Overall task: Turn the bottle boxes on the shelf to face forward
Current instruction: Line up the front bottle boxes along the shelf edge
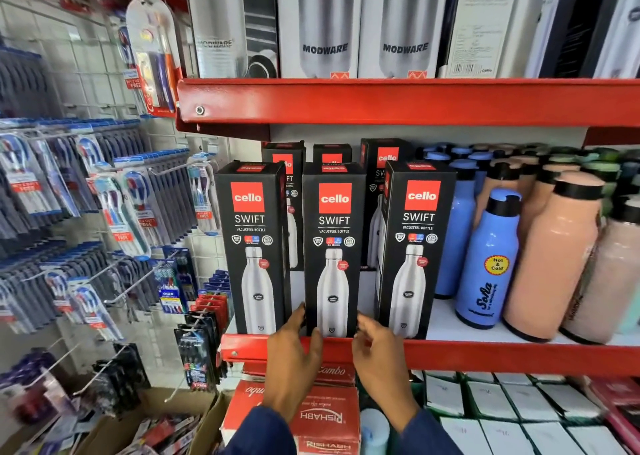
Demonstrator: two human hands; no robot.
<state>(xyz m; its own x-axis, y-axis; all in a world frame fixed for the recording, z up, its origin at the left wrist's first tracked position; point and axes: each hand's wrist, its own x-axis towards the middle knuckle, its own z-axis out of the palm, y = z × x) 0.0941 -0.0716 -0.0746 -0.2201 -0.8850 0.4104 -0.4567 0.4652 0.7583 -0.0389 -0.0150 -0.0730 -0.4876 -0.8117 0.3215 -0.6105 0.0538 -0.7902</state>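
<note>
Head view: the middle box (333,246) stands upright at the front lip of the red shelf (485,352), between the left box (252,246) and right box (414,246), all printed fronts facing out. Left hand (294,350) and right hand (377,354) cup its base, fingers loosely spread against the bottom corners.

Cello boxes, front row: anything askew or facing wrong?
All three fronts show. The right box is turned slightly, its left side panel visible. Both hands, left and right, hold the middle box.
</note>
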